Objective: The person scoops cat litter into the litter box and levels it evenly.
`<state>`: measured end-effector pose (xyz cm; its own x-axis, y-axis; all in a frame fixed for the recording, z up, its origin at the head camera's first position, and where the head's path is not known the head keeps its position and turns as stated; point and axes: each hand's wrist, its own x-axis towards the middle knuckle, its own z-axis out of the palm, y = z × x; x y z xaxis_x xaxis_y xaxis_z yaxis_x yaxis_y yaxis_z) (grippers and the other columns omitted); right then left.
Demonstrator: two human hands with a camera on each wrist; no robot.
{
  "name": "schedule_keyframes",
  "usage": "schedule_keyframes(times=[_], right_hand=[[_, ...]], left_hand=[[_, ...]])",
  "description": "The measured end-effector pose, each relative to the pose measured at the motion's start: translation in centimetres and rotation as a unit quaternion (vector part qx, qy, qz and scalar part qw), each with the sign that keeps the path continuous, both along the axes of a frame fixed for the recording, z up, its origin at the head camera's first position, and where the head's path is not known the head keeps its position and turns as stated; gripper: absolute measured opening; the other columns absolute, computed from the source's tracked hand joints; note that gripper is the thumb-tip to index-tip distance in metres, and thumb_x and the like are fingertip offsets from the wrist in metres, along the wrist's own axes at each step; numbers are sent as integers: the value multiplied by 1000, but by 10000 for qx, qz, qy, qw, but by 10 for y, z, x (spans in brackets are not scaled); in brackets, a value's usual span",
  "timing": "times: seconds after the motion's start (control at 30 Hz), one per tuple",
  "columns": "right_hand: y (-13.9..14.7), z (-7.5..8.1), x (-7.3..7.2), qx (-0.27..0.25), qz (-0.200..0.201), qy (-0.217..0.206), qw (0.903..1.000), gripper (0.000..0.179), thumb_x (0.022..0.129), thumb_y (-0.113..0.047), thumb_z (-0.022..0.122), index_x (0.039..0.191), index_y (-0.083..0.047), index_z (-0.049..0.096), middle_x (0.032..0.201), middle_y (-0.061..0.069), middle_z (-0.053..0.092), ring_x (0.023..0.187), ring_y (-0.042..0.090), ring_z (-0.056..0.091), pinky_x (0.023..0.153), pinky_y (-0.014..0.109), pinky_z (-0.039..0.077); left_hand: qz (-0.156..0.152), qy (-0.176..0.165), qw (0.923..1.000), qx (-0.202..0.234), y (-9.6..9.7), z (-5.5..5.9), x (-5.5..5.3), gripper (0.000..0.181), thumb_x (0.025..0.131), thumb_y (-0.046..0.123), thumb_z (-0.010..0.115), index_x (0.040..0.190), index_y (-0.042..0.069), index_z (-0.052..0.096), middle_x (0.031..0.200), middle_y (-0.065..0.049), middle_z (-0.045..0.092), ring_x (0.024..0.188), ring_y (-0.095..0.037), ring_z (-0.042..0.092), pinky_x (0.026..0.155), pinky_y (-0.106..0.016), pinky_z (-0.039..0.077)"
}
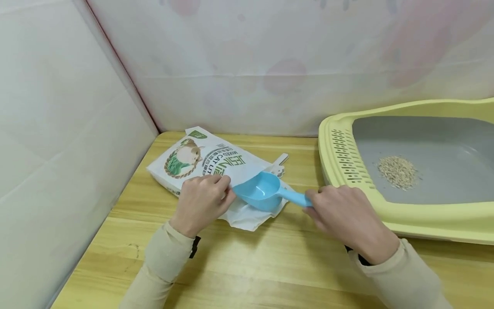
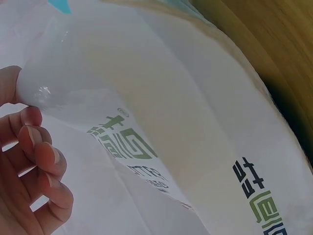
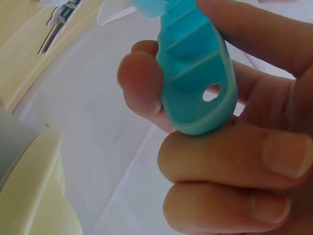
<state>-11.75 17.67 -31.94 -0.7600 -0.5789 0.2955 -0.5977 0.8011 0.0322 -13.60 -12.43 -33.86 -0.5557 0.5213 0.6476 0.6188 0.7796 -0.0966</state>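
Note:
A white cat litter bag (image 1: 210, 152) lies on its side, its mouth toward the right. My left hand (image 1: 203, 201) pinches the upper edge of that mouth between thumb and fingers and holds it raised. The handle of a light blue scoop (image 1: 266, 193) is in my right hand (image 1: 349, 216), gripped near its end. The scoop's bowl lies at the bag's mouth, its front tip hidden under the raised edge. No litter shows in the visible part of the bowl. In the right wrist view the ribbed handle (image 3: 195, 63) has a hole near its end.
To the right stands a yellow litter box (image 1: 424, 213) with a grey bottom and a small pile of litter pellets (image 1: 398, 171). A whitish flat object (image 1: 281, 163), partly hidden, pokes out behind the bag. Fabric walls (image 1: 239, 86) bound the wooden table (image 1: 247, 274) behind and left.

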Motion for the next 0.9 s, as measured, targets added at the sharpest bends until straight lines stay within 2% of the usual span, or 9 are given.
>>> schedule_keyframes(times=[0.3, 0.57, 0.9], right_hand=[[-4, 4, -2, -241, -6, -52, 9997, 39, 84, -21, 83, 66, -15, 48, 57, -4, 36, 46, 14, 31, 38, 29, 28], [-11, 5, -5, -327, 163, 154, 9992, 41, 83, -20, 83, 64, -15, 47, 56, -4, 34, 46, 13, 29, 38, 30, 28], [-21, 6, -10, -294, 379, -156, 9987, 44, 85, -21, 82, 62, -17, 43, 56, -4, 34, 47, 11, 31, 39, 29, 29]], left_hand=[[-14, 134, 9999, 10, 2, 2, -1, 14, 80, 8, 58, 66, 10, 56, 54, 4, 48, 41, -13, 45, 38, -25, 32], [-50, 165, 9998, 77, -1, -2, 0, 14, 80, 8, 57, 66, 10, 54, 54, 5, 46, 41, -13, 44, 38, -24, 31], [-18, 128, 9998, 152, -7, 2, -1, 14, 80, 8, 59, 66, 10, 56, 55, 4, 50, 42, -14, 46, 38, -25, 31]])
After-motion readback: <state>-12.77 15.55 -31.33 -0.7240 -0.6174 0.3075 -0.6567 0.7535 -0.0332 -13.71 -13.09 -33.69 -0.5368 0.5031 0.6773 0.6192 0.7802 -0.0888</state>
